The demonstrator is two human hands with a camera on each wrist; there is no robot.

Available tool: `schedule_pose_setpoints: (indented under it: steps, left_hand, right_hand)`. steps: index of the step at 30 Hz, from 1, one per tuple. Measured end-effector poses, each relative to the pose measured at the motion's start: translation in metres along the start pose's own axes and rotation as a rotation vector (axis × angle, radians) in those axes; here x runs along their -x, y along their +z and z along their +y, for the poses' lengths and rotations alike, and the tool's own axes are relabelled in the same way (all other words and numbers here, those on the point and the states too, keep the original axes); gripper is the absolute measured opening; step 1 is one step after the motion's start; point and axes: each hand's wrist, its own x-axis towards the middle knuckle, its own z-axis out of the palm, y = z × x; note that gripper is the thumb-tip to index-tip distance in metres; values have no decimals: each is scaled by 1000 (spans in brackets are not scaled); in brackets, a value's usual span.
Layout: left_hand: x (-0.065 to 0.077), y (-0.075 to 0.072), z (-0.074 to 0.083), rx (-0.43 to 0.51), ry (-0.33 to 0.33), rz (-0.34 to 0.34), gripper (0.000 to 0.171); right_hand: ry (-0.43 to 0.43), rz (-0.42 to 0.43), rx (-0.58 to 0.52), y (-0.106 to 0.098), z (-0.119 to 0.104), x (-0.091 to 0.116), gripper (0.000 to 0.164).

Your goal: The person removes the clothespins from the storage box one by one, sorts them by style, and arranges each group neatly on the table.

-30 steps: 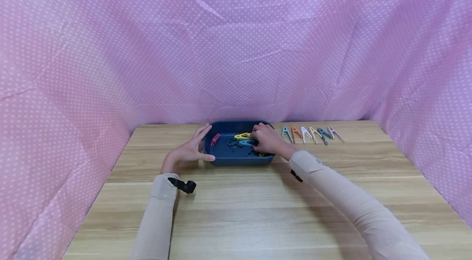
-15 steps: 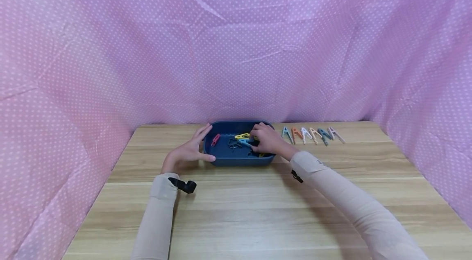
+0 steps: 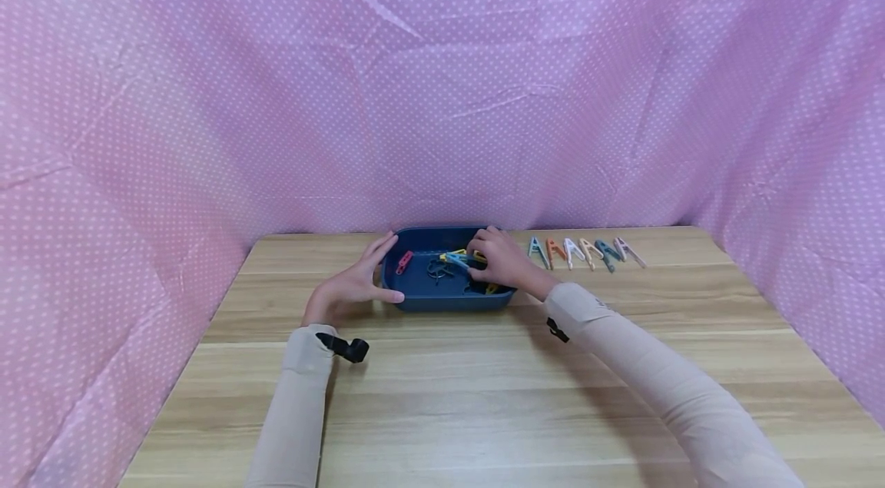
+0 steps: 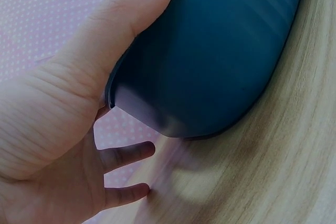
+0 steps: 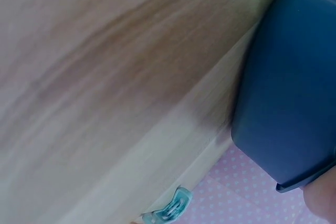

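your right hand (image 3: 503, 260) pinches the light blue clip (image 3: 458, 262) inside the tray (image 3: 449, 303); the clip's long axis runs leftward from those fingers, toward your farther left hand (image 3: 351, 282), fingers spread at the tray's left end.

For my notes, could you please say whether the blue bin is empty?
The blue bin isn't empty: the head view shows a red clip inside.

A creased cloth (image 3: 442, 111) with small white dots, pink shading to lilac, fills the head view's upper half and runs down both sides. Below it spreads a surface (image 3: 442, 411) of pale wood grain, streaked left to right. The left-wrist view shows the cloth at upper left.
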Motion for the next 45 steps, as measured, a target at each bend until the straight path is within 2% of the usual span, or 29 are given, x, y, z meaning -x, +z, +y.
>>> schedule_pose_setpoints:
  steps: [19, 34, 45]
  left_hand:
    - [-3, 3, 1, 15, -5, 2, 119]
    - [-4, 2, 1, 14, -17, -3, 117]
    - [-1, 0, -2, 11, -6, -2, 117]
  right_hand:
    - [-4, 93, 5, 0, 5, 2, 29]
    - [-6, 97, 12, -2, 5, 3, 30]
    - [13, 109, -23, -4, 3, 6, 28]
